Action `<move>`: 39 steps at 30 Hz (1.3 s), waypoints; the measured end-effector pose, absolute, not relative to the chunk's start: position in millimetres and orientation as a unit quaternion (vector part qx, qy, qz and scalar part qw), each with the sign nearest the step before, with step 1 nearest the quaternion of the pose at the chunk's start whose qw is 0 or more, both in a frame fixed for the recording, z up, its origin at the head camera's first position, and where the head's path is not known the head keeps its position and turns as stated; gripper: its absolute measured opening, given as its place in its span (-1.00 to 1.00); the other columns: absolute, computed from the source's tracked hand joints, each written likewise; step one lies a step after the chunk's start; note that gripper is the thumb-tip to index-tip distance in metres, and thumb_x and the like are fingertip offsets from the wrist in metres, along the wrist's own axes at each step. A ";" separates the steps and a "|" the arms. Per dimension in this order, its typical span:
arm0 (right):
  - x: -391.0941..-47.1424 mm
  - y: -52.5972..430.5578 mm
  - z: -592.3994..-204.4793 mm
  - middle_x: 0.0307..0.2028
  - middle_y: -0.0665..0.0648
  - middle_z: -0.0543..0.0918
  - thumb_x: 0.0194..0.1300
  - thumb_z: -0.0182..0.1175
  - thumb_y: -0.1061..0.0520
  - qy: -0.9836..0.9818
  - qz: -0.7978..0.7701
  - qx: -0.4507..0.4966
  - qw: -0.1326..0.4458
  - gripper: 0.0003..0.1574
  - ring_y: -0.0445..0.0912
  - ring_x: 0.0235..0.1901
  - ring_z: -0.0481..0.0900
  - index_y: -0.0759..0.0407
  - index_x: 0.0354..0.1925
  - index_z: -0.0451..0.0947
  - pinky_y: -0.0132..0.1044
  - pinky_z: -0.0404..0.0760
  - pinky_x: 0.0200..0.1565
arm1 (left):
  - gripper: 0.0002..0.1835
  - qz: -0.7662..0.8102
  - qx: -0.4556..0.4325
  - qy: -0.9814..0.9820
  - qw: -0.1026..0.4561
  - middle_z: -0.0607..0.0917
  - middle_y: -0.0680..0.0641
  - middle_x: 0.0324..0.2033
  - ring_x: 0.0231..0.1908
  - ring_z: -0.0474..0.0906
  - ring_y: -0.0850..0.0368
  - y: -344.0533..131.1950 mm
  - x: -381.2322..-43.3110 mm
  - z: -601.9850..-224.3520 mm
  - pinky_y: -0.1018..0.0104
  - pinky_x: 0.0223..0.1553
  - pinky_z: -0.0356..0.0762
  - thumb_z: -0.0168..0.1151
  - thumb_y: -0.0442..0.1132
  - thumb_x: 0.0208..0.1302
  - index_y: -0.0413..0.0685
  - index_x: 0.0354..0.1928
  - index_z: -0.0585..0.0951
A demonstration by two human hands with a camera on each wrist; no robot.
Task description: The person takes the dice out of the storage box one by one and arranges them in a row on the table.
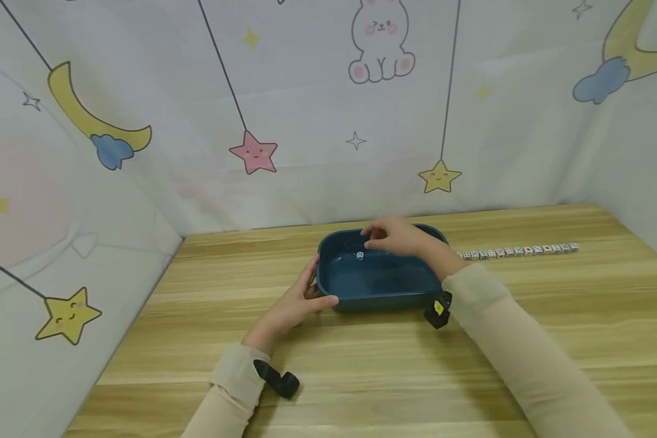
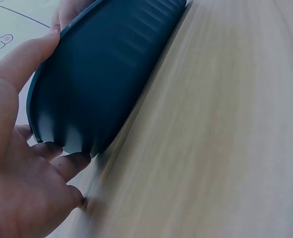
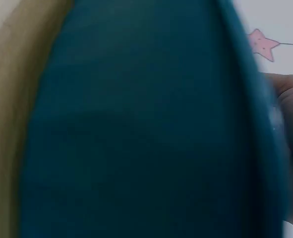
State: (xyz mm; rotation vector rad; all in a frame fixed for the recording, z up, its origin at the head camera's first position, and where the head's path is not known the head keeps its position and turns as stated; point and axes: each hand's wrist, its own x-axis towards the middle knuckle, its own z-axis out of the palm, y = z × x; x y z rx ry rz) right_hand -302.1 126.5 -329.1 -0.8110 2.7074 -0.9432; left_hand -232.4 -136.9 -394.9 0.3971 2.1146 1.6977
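Observation:
A dark blue plastic basin [image 1: 389, 302] stands on the wooden table, and a white die [image 1: 359, 256] lies inside it near the left end. My left hand [image 1: 292, 304] holds the basin's left end, its thumb on the rim and its fingers against the outer wall, as the left wrist view also shows. Over the basin hovers my right hand [image 1: 396, 236], thumb and index finger apart, with nothing visible between them. In the right wrist view the basin wall [image 3: 136, 124] hides most of that hand.
A straight row of several dice [image 1: 520, 250] runs along the table [image 1: 553, 316] to the right of the basin, its left end hidden by the basin and right arm. Behind the table hangs a white printed curtain [image 1: 306, 91].

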 end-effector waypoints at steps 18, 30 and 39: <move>-314.0 102.7 -361.7 -0.22 0.18 0.63 0.32 0.23 0.14 0.933 -0.262 -0.213 0.121 -0.53 -0.04 -0.28 0.55 0.33 0.13 0.52 -0.19 0.55 -0.18 | 0.09 0.604 0.150 0.757 0.201 -0.19 0.00 0.52 0.47 -0.04 0.00 -135.7 -232.6 -395.3 -0.01 0.36 0.14 0.35 -0.13 0.24 0.32 0.53 -0.27; -316.6 98.6 -372.3 -0.36 0.12 0.54 0.31 0.24 0.16 0.937 -0.252 -0.198 0.138 -0.45 -0.11 -0.42 0.43 0.31 0.22 0.45 -0.29 0.41 -0.33 | 0.09 0.610 0.147 0.753 0.199 -0.20 0.02 0.52 0.46 -0.01 0.02 -139.1 -232.6 -397.4 0.01 0.36 0.16 0.36 -0.12 0.22 0.37 0.52 -0.25; -316.6 100.2 -376.5 -0.38 0.10 0.52 0.27 0.29 0.12 0.935 -0.260 -0.199 0.134 -0.55 -0.11 -0.44 0.41 0.25 0.09 0.53 -0.30 0.40 -0.35 | 0.08 0.602 0.149 0.759 0.201 -0.20 0.03 0.52 0.47 -0.04 0.02 -137.5 -232.4 -395.8 0.00 0.37 0.13 0.35 -0.12 0.24 0.38 0.52 -0.26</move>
